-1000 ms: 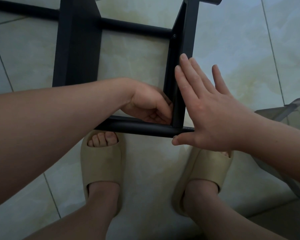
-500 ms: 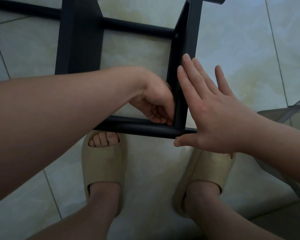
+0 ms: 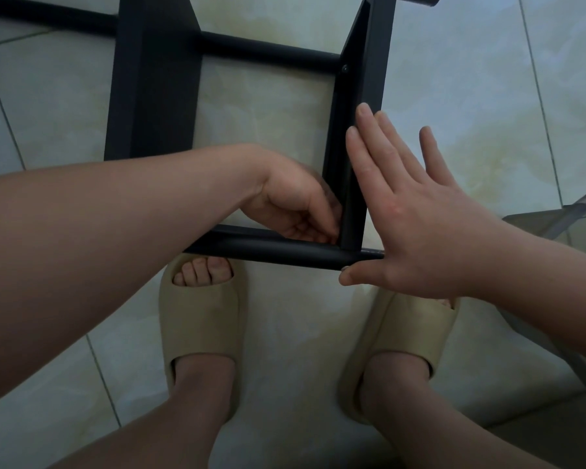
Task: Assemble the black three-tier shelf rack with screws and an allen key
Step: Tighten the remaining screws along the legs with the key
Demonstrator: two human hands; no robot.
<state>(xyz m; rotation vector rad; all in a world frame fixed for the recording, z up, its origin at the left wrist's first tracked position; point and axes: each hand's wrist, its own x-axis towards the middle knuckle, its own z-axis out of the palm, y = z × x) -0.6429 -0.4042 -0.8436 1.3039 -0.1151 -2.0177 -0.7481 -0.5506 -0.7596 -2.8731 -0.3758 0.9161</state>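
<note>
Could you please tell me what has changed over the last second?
The left hand rolled at the inner corner of the rack, its wrist rising and then dropping back, with fingers curled on something hidden. The right hand stayed flat against the rack's side, and the rack did not move.

I see a rack frame (image 3: 369,82) of flat bars in smooth, matt black painted metal. Its round cross tube (image 3: 268,247) has a faint sheen along the top. The floor (image 3: 471,79) is glossy pale tile with cloudy marbling. Two beige slides (image 3: 200,319) have a matt, smooth moulded surface. At the right edge is a greyish translucent bin (image 3: 555,218), possibly plastic.
</note>
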